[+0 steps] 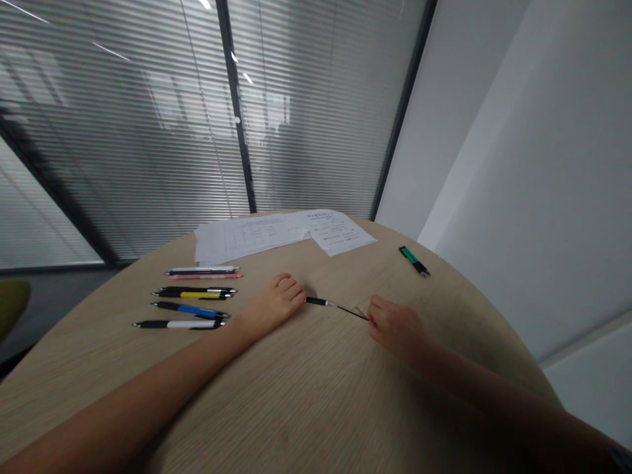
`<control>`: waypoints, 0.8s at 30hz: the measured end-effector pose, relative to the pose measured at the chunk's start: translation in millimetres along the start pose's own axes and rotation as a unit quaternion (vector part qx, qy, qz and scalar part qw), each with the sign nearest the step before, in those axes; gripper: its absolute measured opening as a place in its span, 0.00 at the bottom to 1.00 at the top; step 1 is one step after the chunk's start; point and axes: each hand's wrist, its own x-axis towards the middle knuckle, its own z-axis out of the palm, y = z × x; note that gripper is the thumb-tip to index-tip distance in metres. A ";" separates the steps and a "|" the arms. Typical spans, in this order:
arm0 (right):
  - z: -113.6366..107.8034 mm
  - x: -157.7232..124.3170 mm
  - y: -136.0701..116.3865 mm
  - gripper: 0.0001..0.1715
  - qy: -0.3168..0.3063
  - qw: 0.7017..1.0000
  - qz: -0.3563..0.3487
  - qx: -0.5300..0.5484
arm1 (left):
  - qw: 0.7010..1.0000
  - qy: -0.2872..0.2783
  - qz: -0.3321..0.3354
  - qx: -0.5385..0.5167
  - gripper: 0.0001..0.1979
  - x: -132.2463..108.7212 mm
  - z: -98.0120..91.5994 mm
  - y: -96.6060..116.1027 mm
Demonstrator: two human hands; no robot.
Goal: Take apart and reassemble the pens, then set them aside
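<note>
Near the middle of the table, my left hand (281, 299) is closed around a pen barrel. Its black grip section (316, 301) sticks out to the right past the fingers, and the rest is hidden in the hand. A thin dark pen refill (351, 312) is pinched at its right end by my right hand (395, 326). The refill slants up and left toward the barrel's end; whether the two touch is too small to tell. By the right fingertips shows a small greyish sliver (359, 311) that I cannot make out.
Left of my left hand lie a silver pen (202, 270), a pink pen (206, 276), a yellow pen (191, 295), a blue pen (190, 309) and a white pen (185, 324). Printed papers (257, 237) cover the far edge. Green-and-black pens (413, 261) rest at right.
</note>
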 end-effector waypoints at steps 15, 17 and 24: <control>11.5 -1.0 -7.5 0.06 0.169 0.982 -0.076 -0.022 | 0.996 0.061 0.062 -0.016 0.10 4.1 -6.8 13.8; 10.7 -0.8 -9.2 0.07 0.211 0.971 -0.109 -0.012 | 0.995 0.073 0.068 -0.026 0.11 5.3 -7.5 19.0; -3.2 2.5 14.5 0.12 0.286 0.948 -0.101 0.093 | 0.989 0.099 -0.037 -0.103 0.09 3.0 -2.6 18.4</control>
